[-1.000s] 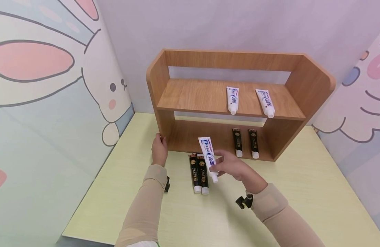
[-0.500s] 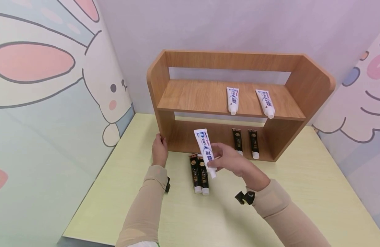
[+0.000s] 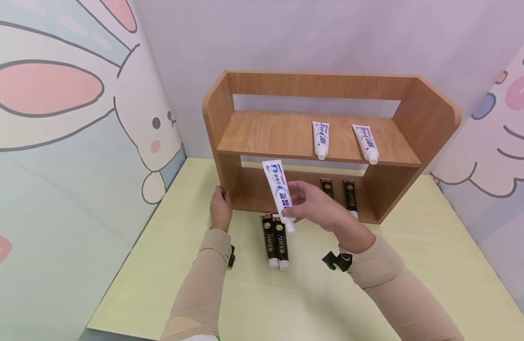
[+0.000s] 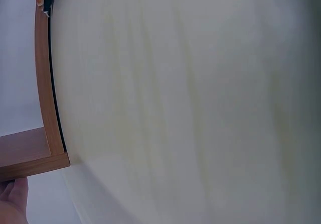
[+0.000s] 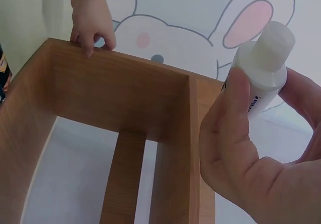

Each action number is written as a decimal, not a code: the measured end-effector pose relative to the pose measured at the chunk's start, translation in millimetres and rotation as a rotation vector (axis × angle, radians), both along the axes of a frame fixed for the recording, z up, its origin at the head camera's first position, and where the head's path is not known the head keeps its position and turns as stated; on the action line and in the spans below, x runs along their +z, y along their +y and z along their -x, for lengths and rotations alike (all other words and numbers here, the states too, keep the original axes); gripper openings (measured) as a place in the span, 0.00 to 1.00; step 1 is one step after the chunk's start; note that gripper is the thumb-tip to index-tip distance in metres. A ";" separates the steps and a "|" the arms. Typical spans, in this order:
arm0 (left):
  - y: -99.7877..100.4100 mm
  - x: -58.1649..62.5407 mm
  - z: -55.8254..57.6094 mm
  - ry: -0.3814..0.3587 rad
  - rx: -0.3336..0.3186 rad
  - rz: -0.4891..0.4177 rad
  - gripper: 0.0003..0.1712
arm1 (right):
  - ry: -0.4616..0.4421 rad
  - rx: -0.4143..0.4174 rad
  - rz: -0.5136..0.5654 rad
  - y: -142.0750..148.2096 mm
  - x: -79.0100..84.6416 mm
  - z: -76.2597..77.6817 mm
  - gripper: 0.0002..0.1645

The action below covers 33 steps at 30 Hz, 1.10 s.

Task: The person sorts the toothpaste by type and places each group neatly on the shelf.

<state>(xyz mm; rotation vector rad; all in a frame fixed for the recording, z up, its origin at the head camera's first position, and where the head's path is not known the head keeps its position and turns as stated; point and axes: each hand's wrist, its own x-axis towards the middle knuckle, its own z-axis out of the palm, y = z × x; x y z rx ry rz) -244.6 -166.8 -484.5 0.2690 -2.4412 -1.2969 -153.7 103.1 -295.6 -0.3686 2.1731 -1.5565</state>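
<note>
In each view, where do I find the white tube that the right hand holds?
Head: the white tube is near the centre, in the right hand.
Left wrist: not in this picture.
Right wrist: white tube at upper right.
Landmark in all three: the left hand gripping the wooden shelf.

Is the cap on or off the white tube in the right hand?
On. In the right wrist view, the white cap covers the end of the tube that the right hand holds.

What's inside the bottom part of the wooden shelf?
Two black tubes lie toward its right end. The right grip covers the lower end of the left one; anything behind that grip or its white tube is hidden.
</note>
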 end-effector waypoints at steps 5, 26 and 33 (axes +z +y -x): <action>-0.3 -0.4 0.4 0.008 0.000 0.004 0.13 | 0.020 -0.022 -0.021 -2.4 12.7 5.1 0.43; -0.3 -4.4 0.7 0.040 0.004 -0.003 0.11 | 0.021 -0.161 -0.094 -20.3 54.5 46.9 0.42; -0.5 -4.1 0.8 0.043 0.002 0.001 0.10 | 0.009 -0.208 -0.195 -21.2 60.9 60.3 0.42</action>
